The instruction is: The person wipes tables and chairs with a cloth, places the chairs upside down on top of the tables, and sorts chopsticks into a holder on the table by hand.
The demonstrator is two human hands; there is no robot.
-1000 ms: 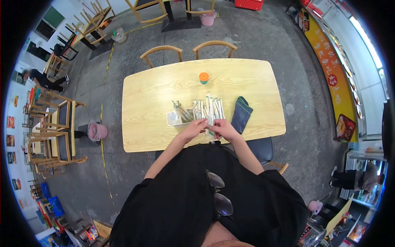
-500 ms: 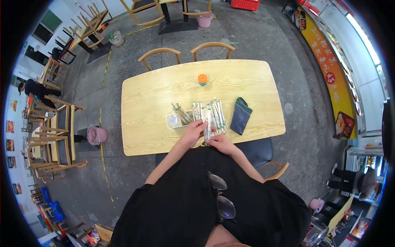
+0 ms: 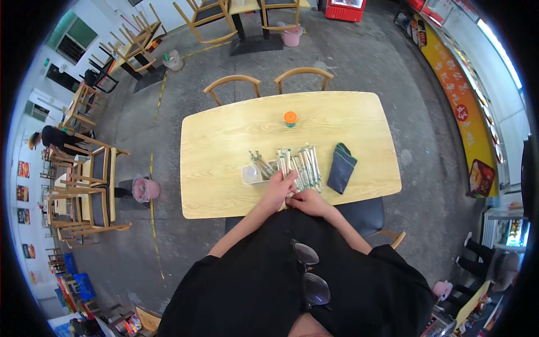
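Note:
My left hand [image 3: 279,190] is closed around a few slim paper-wrapped chopsticks [image 3: 284,162], white with green marks, which point away from me. At their near ends, close to my body, my right hand [image 3: 311,203] has its fingers pinched together; the fingers partly hide what they grip. More wrapped chopsticks [image 3: 307,168] lie side by side on the table just right of the held ones. Left of my hands stands a small white tray [image 3: 251,174], with other chopstick packets [image 3: 261,164] leaning in it.
On the wooden table [image 3: 224,196] lie a dark folded cloth [image 3: 342,168] and an orange-lidded container [image 3: 290,118]. Two chairs [image 3: 233,82] stand at the far side. A pink bin [image 3: 146,189] stands on the floor to the left. Other people [image 3: 56,140] are off to both sides.
The view has shifted, so the table sits lower and further right. The held chopsticks have tilted left and moved away from me; my left hand has closed more tightly around them.

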